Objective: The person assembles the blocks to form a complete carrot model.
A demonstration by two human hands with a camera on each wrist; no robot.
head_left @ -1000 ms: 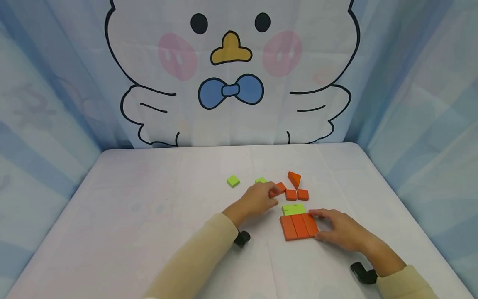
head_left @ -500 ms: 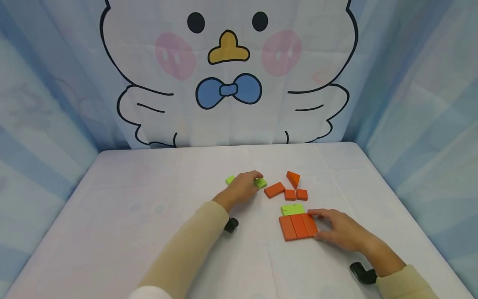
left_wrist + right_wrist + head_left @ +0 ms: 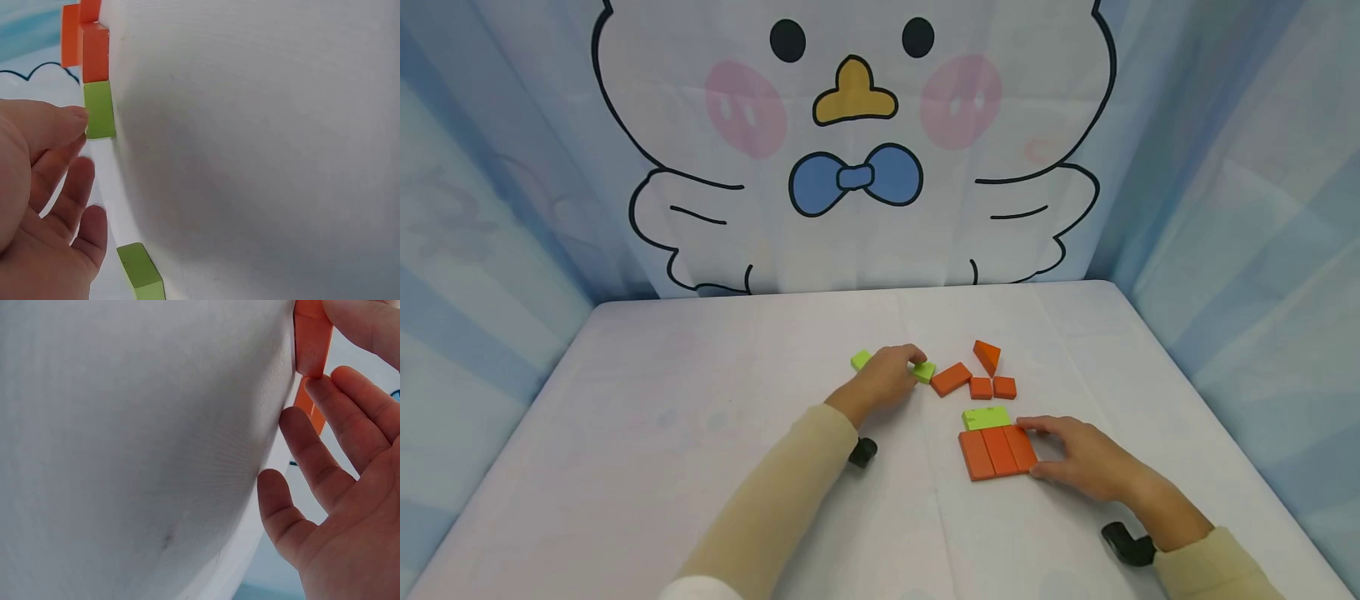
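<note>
In the head view my left hand [image 3: 883,379] pinches a small lime-green block [image 3: 924,372] between thumb and index finger. The left wrist view has the thumb against this green block [image 3: 100,110], which sits end to end with an orange block [image 3: 95,55]. My right hand [image 3: 1090,458] rests at the right side of three orange blocks [image 3: 997,452] laid side by side. Its thumb and index finger span the rightmost orange block [image 3: 1022,450] at its near and far ends. A longer lime-green block [image 3: 987,417] lies against the far side of the three.
Behind the green block lie an orange oblong block [image 3: 951,379], two small orange blocks [image 3: 981,388] and an orange triangular block [image 3: 987,357]. Another lime-green block [image 3: 860,359] is partly hidden behind my left hand. A white cloth covers the table [image 3: 685,433]; printed curtains surround it.
My left hand has moved left from the orange oblong block to the small green block and taken hold of it. That block has shifted slightly toward me. The right hand stays put.
</note>
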